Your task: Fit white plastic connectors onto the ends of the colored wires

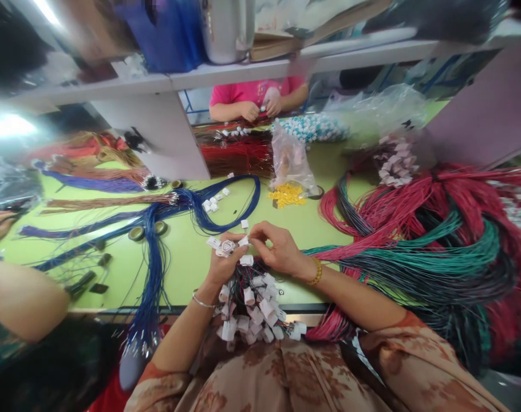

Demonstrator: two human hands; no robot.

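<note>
My left hand (224, 258) is closed around a few white plastic connectors (227, 247), which stick out above its fingers. Thumb and forefinger of my right hand (277, 247) pinch together at a white connector on the left hand's right side; what exactly they grip is too small to make out. Just below both hands, a large bunch of white connectors (256, 312) on thin dark and red wires hangs over the table's front edge. Red, green and black wires (415, 246) run from near my right hand toward the right.
Blue wire bundles (151, 252) and tape rolls (135, 233) lie at left. Yellow small parts (287, 195) sit beside a plastic bag (289, 157). Opposite, a person in a pink top (260, 94) works under the shelf (157, 83). Another person's arm (24, 292) reaches in at left.
</note>
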